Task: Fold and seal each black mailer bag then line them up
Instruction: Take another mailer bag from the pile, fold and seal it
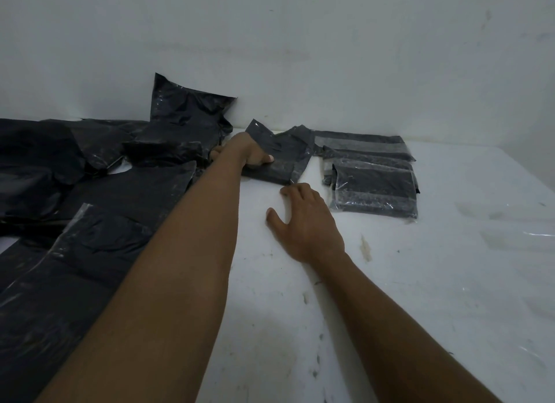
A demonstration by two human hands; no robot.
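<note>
On the white bench (390, 282), close to the wall (330, 57), lies a small folded black bag (282, 159). The left hand (250, 153) reaches far out and grips its left edge. The thumb presses on top and the other fingers are tucked out of sight. The right hand (303, 219) lies flat on the bench, just in front of the bag. Its fingers are spread and straight, and it holds nothing. One fingertip is right by the bag's near corner; I cannot tell if it touches. The two hands are apart, with the bag's front edge between them.

To the right of this bag sit the finished bags (372, 180), folded flat, with shiny strips across them. They overlap each other in a short row that runs from the wall toward the person. To the left is a big messy pile of loose black bags (90, 177), not folded. One leaning bag (186, 108) at the back of the pile stands up against the wall.
</note>
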